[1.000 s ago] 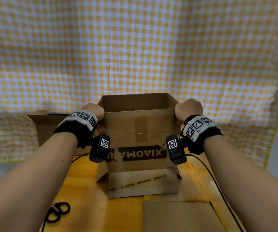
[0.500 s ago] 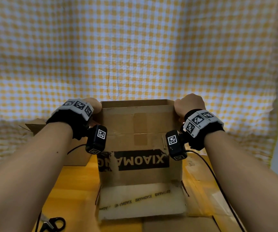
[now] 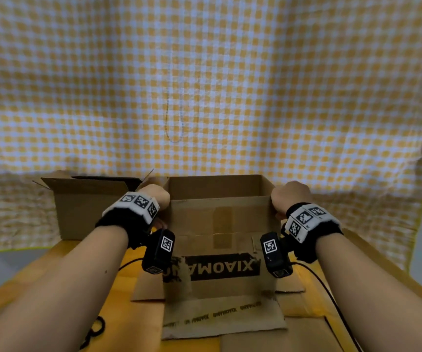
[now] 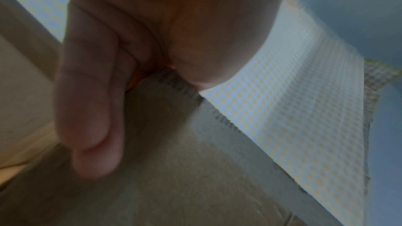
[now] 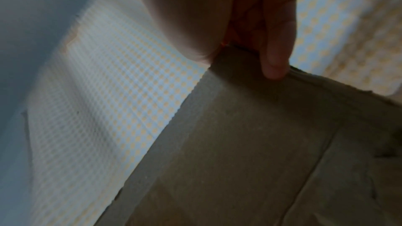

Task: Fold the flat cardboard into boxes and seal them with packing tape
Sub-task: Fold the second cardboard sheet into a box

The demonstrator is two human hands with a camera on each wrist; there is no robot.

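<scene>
A brown cardboard box (image 3: 220,250) with an upside-down black "XIAOMANG" print stands open-topped on the orange table, its lower flaps splayed out toward me. My left hand (image 3: 154,199) grips the box's upper left corner and my right hand (image 3: 290,196) grips the upper right corner. In the left wrist view my thumb (image 4: 87,100) lies down the cardboard wall (image 4: 174,169) with the edge pinched. A fingertip (image 5: 275,68) shows in the right wrist view, curled over the top edge of the cardboard (image 5: 250,143).
A second open cardboard box (image 3: 88,207) stands behind at the left. A flat cardboard sheet (image 3: 281,339) lies at the near edge of the orange table (image 3: 133,323). Black scissors handles (image 3: 95,329) lie at lower left. A yellow checked cloth (image 3: 205,85) hangs behind.
The box was lifted and tipped up toward me, then set lower again; its top opening shows once more and the side flaps now splay outward. Both hands kept their grip.
</scene>
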